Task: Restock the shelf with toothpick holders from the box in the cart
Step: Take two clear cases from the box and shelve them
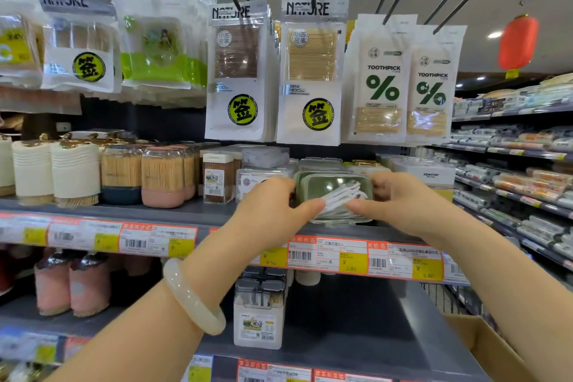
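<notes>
Both hands up at mid shelf (173, 216), gripping one green case (333, 195) w/ clear lid, white picks inside. Left hand (273, 211): thumb across the case front, other fingers curled round its left end. Right hand (400, 201): thumb on the front too, fingers wrapped round the right end; thumb tips nearly meet over the lid. Case sits at shelf's front edge, more like it stacked just behind the fingers. Left of left fingers: toothpick jars (161, 177). Cardboard box (483, 347) low, below right forearm. Bangle (193, 296) on left wrist.
</notes>
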`<control>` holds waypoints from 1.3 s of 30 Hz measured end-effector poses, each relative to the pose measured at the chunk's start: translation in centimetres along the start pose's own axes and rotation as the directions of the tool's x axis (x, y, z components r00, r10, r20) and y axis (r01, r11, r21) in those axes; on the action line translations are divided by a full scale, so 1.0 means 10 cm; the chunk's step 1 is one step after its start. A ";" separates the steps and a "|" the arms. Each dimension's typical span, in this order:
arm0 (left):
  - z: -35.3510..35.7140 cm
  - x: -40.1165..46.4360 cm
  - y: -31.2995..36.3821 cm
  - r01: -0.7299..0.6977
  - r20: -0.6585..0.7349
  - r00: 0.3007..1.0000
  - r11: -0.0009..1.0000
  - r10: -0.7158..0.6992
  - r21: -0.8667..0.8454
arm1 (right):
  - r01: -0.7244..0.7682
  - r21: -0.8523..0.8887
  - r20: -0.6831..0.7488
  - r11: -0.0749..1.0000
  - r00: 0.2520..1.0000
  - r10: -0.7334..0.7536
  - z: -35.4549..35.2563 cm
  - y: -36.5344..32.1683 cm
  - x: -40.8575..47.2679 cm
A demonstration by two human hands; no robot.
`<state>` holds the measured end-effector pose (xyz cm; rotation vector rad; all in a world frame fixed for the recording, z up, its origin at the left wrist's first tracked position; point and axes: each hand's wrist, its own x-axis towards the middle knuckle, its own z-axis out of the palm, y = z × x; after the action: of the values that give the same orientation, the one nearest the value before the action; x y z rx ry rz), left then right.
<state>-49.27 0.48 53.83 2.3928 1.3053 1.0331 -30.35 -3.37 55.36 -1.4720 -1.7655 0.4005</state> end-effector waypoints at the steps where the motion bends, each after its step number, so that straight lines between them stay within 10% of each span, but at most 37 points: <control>1: 0.00 0.01 -0.01 0.012 0.004 1.000 1.000 -0.012 0.003 | -0.003 -0.010 -0.004 1.000 1.000 0.003 0.00 -0.01 0.00; 39: 0.00 0.06 0.05 -0.044 -0.001 0.999 0.998 0.044 -0.047 | 0.004 0.111 -0.194 0.994 0.981 0.018 -0.01 -0.10 -0.04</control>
<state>-48.74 0.65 54.41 2.3972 1.2198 1.0628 -30.96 -4.10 55.97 -1.3904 -1.5594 0.3402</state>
